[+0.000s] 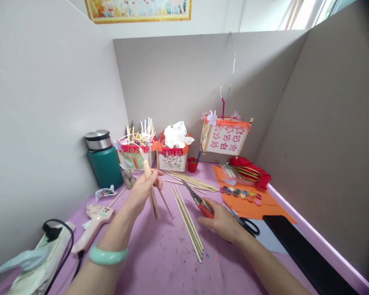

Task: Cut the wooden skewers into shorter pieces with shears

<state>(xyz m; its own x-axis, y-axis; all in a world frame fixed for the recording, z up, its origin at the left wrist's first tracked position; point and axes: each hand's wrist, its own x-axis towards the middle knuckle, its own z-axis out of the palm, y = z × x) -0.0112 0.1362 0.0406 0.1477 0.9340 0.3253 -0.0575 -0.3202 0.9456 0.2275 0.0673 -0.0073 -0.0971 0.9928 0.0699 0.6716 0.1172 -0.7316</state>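
My left hand (146, 186) is closed around a small bundle of wooden sticks (153, 200), held upright over the purple table (160, 258); one thin stick slants away to the right below the fingers. On the right, my right hand (219, 219) is wrapped round the red handles of a pair of pliers (197, 197), whose dark jaws point away to the back left. Between the hands lies a row of pale sticks (188, 223). More sticks (193, 181) lie behind the pliers.
A green flask (104, 164), glue gun (95, 225) and power strip (38, 262) stand or lie left. Decorated boxes (171, 159) and a hanging lantern (226, 137) are behind. Orange paper (242, 207), paint pots (241, 194), black scissors (249, 225) and a black slab (304, 254) lie right.
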